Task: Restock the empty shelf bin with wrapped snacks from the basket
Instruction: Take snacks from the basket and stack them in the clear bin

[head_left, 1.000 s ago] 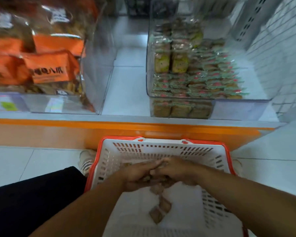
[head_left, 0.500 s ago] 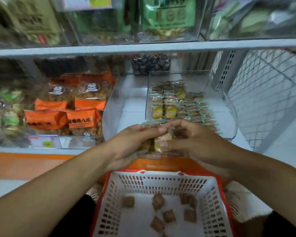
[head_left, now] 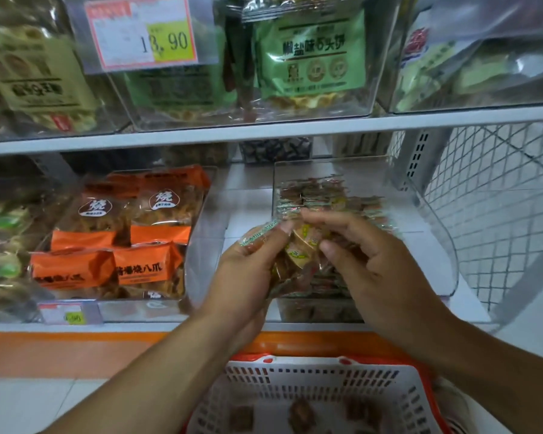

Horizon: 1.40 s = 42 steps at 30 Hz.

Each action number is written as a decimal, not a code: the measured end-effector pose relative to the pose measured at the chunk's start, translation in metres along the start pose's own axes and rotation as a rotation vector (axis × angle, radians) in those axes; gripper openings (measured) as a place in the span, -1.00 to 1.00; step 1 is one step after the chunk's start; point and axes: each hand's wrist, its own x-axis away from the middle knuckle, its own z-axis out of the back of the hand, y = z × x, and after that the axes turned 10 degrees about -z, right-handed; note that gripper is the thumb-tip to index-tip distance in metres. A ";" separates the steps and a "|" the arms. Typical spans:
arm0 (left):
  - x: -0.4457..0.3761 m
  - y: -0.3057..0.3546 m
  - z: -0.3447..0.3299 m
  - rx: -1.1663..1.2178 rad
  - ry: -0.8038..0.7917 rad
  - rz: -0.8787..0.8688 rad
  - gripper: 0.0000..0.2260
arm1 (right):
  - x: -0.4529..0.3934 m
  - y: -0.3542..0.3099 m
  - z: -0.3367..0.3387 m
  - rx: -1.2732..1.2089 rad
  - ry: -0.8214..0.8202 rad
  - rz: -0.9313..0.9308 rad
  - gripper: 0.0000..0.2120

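I hold a bundle of wrapped snacks (head_left: 298, 249) between both hands, raised in front of the clear bin (head_left: 433, 214) on the lower shelf. My left hand (head_left: 248, 267) cups the bundle from the side, its fingers curled round the packets and the thumb pressed on a crinkled clear wrapper with a green-patterned edge. My right hand (head_left: 373, 261) closes on the other side, fingers bent over the top of the pile. The snacks are small squarish pieces, brown and tan, each sealed in shiny see-through film; some show yellow or red print. More of the same packets lie stacked inside the bin behind my hands. Below my wrists sits the white basket (head_left: 405, 399) with an orange rim, and a few brown pieces lie on its bottom. To the left stands a bin of orange bags (head_left: 123, 242).
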 end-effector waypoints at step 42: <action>-0.026 -0.032 -0.009 -0.199 -0.098 0.098 -0.76 | -0.141 0.111 0.025 0.681 0.025 -0.486 -0.30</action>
